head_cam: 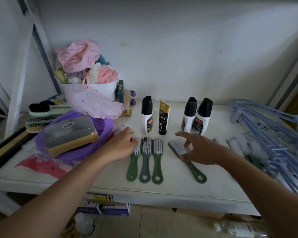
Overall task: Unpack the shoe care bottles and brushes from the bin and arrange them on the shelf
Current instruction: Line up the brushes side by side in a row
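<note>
Left hand (126,145): we are resting loosely bent fingertips against the bristles of the leftmost brush (134,160), not gripping it.
Brush row: two more brushes (145,162) are lying parallel just beside it on the shelf (162,191).
Bottles (147,121): standing upright behind the brushes, with a tube (164,117) among them.
Right hand (199,150): we are pinching the head of the angled brush (187,162) between thumb and fingers, index finger pointing out.
Risk: swinging this brush into line, we are probably risking a knuckle tipping the bottles nearest it.
</note>
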Motion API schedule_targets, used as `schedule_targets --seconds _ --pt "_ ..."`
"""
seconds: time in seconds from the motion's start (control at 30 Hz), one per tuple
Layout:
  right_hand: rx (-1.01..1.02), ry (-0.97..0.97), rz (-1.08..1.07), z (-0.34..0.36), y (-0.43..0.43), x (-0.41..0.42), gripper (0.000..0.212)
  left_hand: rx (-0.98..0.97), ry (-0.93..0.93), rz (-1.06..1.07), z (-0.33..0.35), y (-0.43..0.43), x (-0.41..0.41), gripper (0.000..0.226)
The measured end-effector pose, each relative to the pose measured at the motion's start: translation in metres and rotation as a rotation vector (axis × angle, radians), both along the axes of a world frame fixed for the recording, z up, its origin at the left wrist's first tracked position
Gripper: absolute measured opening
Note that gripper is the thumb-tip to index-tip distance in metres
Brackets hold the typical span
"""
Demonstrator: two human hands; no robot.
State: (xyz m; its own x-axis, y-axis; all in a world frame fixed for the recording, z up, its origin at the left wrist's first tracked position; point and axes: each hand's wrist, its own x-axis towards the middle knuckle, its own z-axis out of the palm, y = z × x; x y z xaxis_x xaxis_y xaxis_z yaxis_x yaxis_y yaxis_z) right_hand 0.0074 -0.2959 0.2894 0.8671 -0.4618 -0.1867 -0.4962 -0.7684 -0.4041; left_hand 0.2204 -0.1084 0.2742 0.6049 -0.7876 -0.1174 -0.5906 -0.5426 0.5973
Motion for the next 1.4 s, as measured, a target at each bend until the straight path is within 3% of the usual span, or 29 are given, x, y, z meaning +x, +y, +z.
schedule_targets --seconds 0.27,1.4 --pt "-0.074 -0.019 0.112 -0.004 0.010 0.018 0.073 -0.002 -0.001 -0.009 0.002 0.002 -0.002 0.055" --pt "-0.085 -0.138 0.067 -0.007 0.020 0.035 0.067 -0.015 -0.008 -0.022 0.007 0.008 -0.005 0.048"
